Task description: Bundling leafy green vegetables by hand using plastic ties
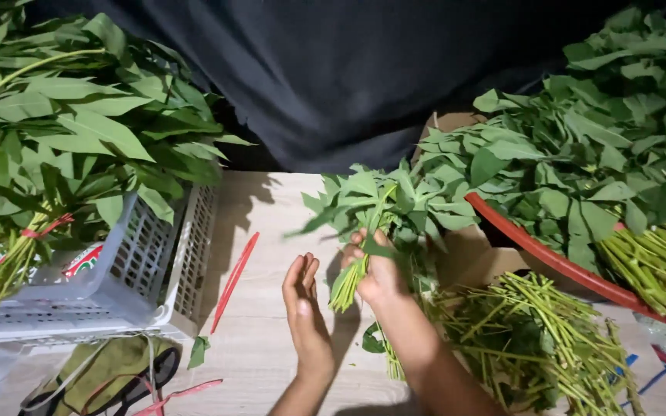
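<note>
the right hand (379,273) is closing its fingers around a small bunch of leafy greens (375,204), gripping the stems just above their cut ends so that the leaves are fanning up and away over the pale wooden table (264,339). the left hand (304,308) is holding nothing: it is standing open and flat, fingers pressed side by side, palm facing the stem ends and just beside them without touching.

judging from this, the person is gathering and evening up one bunch; the open palm seems to be squaring the stem ends, and the next move would call for a firm hold while something binds the stems. a red tie strip (233,281) is lying on the table near the left hand.

to the right, a pile of loose stems (533,339) is lying beside the wrist, and a red-rimmed basin (549,258) is holding more greens. to the left, a white plastic basket (148,262) is holding bunches already tied in red.
</note>
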